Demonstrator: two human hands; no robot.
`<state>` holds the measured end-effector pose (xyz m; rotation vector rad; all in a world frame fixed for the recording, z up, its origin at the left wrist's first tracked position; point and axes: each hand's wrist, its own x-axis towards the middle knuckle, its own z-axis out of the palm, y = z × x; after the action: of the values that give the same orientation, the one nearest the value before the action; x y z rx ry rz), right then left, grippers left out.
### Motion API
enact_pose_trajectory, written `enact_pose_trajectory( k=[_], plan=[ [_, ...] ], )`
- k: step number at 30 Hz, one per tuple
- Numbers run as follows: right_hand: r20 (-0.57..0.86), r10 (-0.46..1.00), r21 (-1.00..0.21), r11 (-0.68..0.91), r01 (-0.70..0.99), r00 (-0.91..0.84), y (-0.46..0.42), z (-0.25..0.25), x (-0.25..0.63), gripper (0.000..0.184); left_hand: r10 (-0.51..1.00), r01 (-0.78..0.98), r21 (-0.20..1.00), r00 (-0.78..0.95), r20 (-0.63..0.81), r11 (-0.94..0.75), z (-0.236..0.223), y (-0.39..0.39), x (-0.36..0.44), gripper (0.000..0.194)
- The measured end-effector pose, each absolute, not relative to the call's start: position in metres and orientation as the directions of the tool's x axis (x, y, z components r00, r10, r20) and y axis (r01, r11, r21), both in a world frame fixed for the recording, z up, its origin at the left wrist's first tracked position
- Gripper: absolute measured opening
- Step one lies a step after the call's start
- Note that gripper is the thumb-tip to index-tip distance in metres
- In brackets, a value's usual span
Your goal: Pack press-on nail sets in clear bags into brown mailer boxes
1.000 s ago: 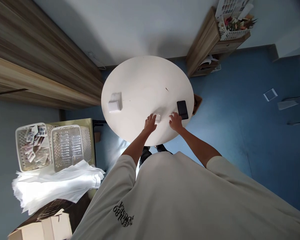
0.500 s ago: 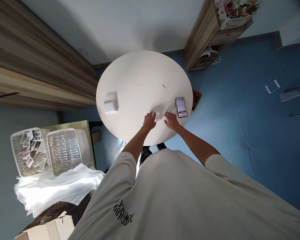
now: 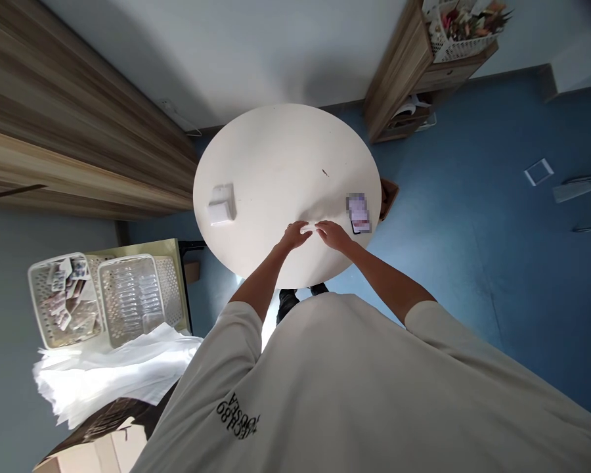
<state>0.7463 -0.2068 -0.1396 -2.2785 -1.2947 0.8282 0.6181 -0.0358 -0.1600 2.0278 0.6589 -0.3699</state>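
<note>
Two bare hands converge on one small white object (image 3: pixel 308 227) over the near half of the white table (image 3: pixel 285 144). Relative position: the object lies just right of the left hand (image 3: pixel 295 236) and just left of the right hand (image 3: pixel 331 234); its visible length runs roughly from hand to hand. Neither hand is clearly nearer. Left hand: fingers curled inward, closed on the object's left end. Right hand: fingers bent, tips at the opposite end; from where I stand, I cannot tell whether they grip or merely touch. Whether the object rests on the tabletop or is raised is likewise unclear. Outward, right side: a phone (image 3: pixel 359 213), screen lit, lies near the right hand. Outward, left side: white blocks (image 3: pixel 220 212) sit well apart from the left hand. Beyond the table's left edge: a perforated basket (image 3: pixel 167 276) and white sheets (image 3: pixel 113 371).
</note>
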Motion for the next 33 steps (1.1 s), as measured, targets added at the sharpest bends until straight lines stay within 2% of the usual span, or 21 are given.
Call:
enact_pose_trajectory(
  k=[10,20,23,27,30,33],
  plan=[
    [-0.386,0.839,-0.56,-0.544,0.624,0.384,-0.181,-0.126,0.759,0.041,0.48,0.671,0.742,0.648,-0.591,0.007,-0.159,-0.032,0.625,0.049],
    [-0.387,0.827,-0.521,-0.561,0.644,0.407,-0.176,-0.127,0.75,0.042,0.493,0.668,0.727,0.584,-0.645,0.16,-0.167,-0.036,0.631,0.056],
    [-0.4,0.812,-0.502,-0.582,0.64,0.426,-0.174,-0.125,0.75,0.04,0.477,0.658,0.741,0.613,-0.63,0.134,-0.171,-0.04,0.626,0.071],
    [-0.41,0.788,-0.49,-0.615,0.617,0.46,-0.168,-0.123,0.752,0.039,0.483,0.643,0.763,0.692,-0.537,-0.073,-0.176,-0.052,0.61,0.094],
    [-0.383,0.749,-0.525,-0.658,0.54,0.541,-0.164,-0.128,0.754,0.041,0.529,0.652,0.733,0.699,-0.482,-0.194,-0.175,-0.063,0.597,0.096],
    [-0.368,0.696,-0.591,-0.687,0.423,0.616,-0.162,-0.139,0.754,0.043,0.544,0.657,0.716,0.7,-0.462,-0.237,-0.174,-0.072,0.59,0.094]
  ],
)
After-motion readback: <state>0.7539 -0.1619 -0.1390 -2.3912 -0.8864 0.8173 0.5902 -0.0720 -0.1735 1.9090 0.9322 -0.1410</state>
